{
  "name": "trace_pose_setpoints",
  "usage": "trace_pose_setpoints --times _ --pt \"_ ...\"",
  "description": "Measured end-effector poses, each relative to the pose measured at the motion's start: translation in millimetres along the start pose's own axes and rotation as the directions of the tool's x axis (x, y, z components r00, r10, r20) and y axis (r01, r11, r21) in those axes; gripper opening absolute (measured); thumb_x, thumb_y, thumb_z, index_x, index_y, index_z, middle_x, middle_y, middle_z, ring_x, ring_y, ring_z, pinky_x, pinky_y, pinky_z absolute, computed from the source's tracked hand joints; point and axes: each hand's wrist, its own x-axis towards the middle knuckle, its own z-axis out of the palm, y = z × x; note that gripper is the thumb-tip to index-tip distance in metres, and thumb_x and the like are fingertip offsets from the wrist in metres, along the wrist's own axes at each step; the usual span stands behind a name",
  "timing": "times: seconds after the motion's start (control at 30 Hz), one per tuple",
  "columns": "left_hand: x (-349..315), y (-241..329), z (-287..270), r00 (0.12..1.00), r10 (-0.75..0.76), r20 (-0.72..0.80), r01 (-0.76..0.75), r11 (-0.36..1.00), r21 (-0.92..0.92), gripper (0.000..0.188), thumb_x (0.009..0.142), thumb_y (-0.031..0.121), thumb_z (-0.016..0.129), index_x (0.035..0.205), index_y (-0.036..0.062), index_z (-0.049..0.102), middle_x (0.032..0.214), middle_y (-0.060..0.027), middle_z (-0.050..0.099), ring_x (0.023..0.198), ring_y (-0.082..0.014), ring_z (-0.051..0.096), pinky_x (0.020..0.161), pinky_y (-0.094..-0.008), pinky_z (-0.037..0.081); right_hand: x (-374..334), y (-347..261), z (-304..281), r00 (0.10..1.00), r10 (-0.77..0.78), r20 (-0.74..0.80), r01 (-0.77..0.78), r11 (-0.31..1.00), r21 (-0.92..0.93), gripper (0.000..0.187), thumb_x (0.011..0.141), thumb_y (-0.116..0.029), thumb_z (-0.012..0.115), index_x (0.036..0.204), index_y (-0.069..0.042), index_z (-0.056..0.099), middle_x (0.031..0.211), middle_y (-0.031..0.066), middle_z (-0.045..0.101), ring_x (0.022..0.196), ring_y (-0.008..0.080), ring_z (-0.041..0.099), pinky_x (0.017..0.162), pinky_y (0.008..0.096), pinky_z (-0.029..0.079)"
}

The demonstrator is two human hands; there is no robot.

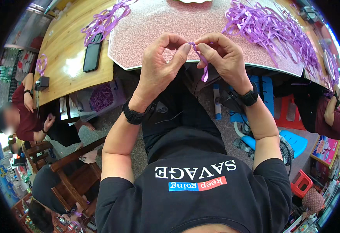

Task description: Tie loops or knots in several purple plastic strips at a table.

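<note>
A narrow purple ribbon (204, 69) is stretched between my two hands, just over the near edge of the speckled pink tabletop (154, 42). My left hand (164, 54) pinches it between thumb and forefinger. From the other side my right hand (222, 56) grips it the same way, and a small twist or knot shows between the fingertips. One loop of the ribbon hangs below my right thumb. Beyond my right hand lies a large tangled heap of purple ribbons (259, 27); a smaller bunch of ribbons (106, 21) rests at the far left.
A black phone (92, 53) lies on the wooden table (61, 54) at left, with a small black box (42, 83) near its edge. Under it stands a clear bin (113, 103) of purple ribbon. Other people sit at left and right. Blue (294, 143) and red stools (290, 112) stand right.
</note>
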Motion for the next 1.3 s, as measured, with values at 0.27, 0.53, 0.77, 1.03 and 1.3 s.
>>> trace_pose_setpoints --times 0.27,0.53,0.77,1.03,1.3 --pt "0.1 1.7 2.5 0.999 0.054 0.004 -0.054 0.995 0.089 0.014 0.093 0.010 0.067 0.103 0.0001 0.064 0.093 -0.0027 0.065 0.088 -0.0090 0.058 0.082 -0.0237 0.046 2.7 -3.9 1.3 0.988 -0.151 0.019 0.150 0.945 -0.291 0.012 0.094 -0.006 0.065 0.104 0.002 0.065 0.089 0.0030 0.067 0.071 0.0070 0.065 0.064 0.0210 0.057" --pt "2.3 2.9 9.3 0.889 0.433 -0.147 -0.333 0.835 0.438 0.016 0.077 0.004 0.074 0.086 0.0067 0.061 0.094 -0.0097 0.058 0.091 -0.0252 0.054 0.083 -0.0366 0.043 7.2 -0.7 4.5 0.943 -0.333 -0.011 0.289 0.834 -0.471 0.006 0.088 0.001 0.065 0.093 0.001 0.064 0.082 0.0028 0.065 0.069 0.0072 0.065 0.063 0.0209 0.053" --pt "2.3 0.8 15.3 0.903 0.398 -0.164 -0.298 0.853 0.427 0.020 0.074 0.003 0.075 0.087 0.0072 0.060 0.091 -0.0086 0.058 0.091 -0.0270 0.054 0.083 -0.0393 0.041 10.2 -1.8 5.8 0.887 -0.459 0.050 0.405 0.723 -0.560 0.009 0.083 0.004 0.067 0.090 0.000 0.063 0.082 0.0044 0.065 0.071 0.0084 0.066 0.063 0.0220 0.054" --pt "3.1 3.6 13.8 0.901 0.406 -0.150 -0.291 0.824 0.486 0.019 0.072 0.004 0.075 0.087 0.0077 0.063 0.092 -0.0077 0.059 0.093 -0.0271 0.055 0.084 -0.0389 0.042 11.2 -5.9 5.4 0.829 -0.543 0.133 0.493 0.598 -0.631 0.014 0.079 0.004 0.070 0.090 -0.002 0.064 0.084 0.0069 0.065 0.069 0.0141 0.067 0.063 0.0256 0.054" --pt "6.4 3.0 13.0 0.937 0.332 -0.110 -0.258 0.869 0.423 0.012 0.073 0.006 0.073 0.082 0.0065 0.064 0.090 -0.0068 0.061 0.093 -0.0259 0.056 0.082 -0.0365 0.044 12.4 -6.2 0.6 0.800 -0.542 0.257 0.558 0.517 -0.649 0.021 0.076 0.004 0.072 0.093 -0.003 0.061 0.087 0.0089 0.064 0.072 0.0194 0.065 0.063 0.0295 0.053"
